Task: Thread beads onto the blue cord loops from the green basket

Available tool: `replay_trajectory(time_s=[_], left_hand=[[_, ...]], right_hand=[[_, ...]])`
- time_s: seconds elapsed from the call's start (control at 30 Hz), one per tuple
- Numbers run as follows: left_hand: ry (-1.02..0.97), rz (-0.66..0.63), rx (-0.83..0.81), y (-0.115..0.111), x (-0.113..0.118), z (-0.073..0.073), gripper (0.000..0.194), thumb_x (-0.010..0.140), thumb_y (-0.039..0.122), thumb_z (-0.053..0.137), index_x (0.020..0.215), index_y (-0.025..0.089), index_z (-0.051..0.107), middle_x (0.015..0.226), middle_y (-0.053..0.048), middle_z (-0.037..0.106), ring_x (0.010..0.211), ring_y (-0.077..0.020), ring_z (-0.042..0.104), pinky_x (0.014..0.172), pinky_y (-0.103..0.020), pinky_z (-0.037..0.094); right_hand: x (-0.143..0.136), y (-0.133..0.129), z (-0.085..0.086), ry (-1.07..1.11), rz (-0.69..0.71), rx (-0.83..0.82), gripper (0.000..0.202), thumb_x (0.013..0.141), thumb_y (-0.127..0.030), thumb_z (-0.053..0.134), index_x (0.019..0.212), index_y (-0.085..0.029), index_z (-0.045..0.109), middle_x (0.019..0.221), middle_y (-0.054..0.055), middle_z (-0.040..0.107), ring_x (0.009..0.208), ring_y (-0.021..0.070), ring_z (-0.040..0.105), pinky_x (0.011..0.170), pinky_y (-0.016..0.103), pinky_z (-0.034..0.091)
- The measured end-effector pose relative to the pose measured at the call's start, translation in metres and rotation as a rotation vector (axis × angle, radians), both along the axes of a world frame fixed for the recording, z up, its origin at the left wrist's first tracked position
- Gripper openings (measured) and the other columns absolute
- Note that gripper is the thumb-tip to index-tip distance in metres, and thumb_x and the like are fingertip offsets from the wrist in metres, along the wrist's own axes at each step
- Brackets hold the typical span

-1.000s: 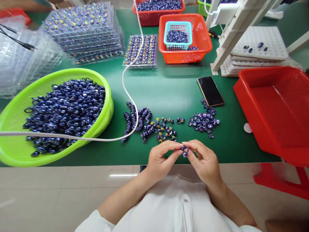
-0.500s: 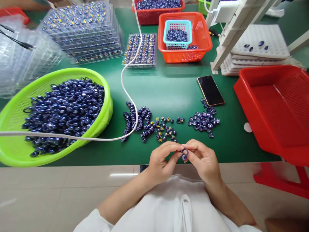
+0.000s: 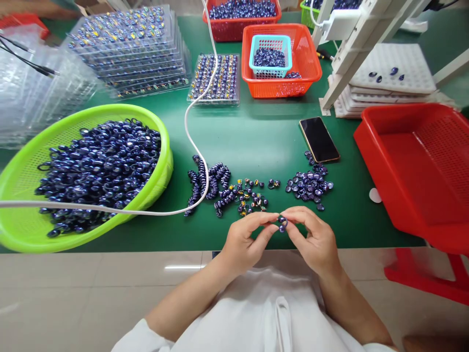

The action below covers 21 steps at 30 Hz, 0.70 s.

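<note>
Between my fingertips is a small dark blue ring [image 3: 282,223], just above the table's front edge. My left hand [image 3: 245,240] pinches it from the left, and my right hand [image 3: 314,239] pinches it from the right. Beyond my left hand lie rings with yellow parts [image 3: 252,198] and curved rows of dark rings [image 3: 208,183]. A pile of flat dark blue pieces [image 3: 309,185] lies beyond my right hand.
A green basket [image 3: 166,166] heaped with dark rings stands at left, crossed by a white cable [image 3: 187,122]. A phone [image 3: 319,139] and a red basket [image 3: 388,195] are at right. Filled trays [image 3: 132,54] and an orange basket [image 3: 282,90] stand farther back.
Both hands have risen slightly with the ring, which has turned a little between the fingertips. The view has shifted slightly.
</note>
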<state>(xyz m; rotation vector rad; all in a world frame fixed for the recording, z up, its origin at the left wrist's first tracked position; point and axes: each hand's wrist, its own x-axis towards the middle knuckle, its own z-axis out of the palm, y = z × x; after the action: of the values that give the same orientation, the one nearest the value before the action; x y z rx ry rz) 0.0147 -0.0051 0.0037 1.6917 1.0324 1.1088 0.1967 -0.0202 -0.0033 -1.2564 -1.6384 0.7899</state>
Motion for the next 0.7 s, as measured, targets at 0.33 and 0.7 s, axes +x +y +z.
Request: replay_trajectory(time_s=[0.33,0.7], left_hand=[[-0.159,0.037,-0.431,0.001,0.006,0.001,0.010,0.086,0.022,0.068,0.091,0.016,0.073,0.079,-0.006,0.074,0.072,-0.0159,0.069,0.070,-0.027,0.056],[-0.585,-0.125,-1.008,0.003,0.002,-0.012,0.024,0.077,0.031,0.080,0.087,0.012,0.070,0.074,-0.003,0.071,0.060,-0.0118,0.067,0.064,-0.026,0.055]], right_hand=[[-0.003,0.000,-0.003,-0.323,0.000,0.343,0.031,0.084,-0.005,0.064,0.110,-0.020,0.058,0.093,0.007,0.068,0.084,0.0183,0.066,0.074,0.032,0.057],[0.000,-0.002,-0.002,-0.318,0.124,0.239,0.021,0.094,-0.014,0.056,0.115,-0.019,0.057,0.093,0.008,0.069,0.082,0.0186,0.066,0.071,0.031,0.055]])
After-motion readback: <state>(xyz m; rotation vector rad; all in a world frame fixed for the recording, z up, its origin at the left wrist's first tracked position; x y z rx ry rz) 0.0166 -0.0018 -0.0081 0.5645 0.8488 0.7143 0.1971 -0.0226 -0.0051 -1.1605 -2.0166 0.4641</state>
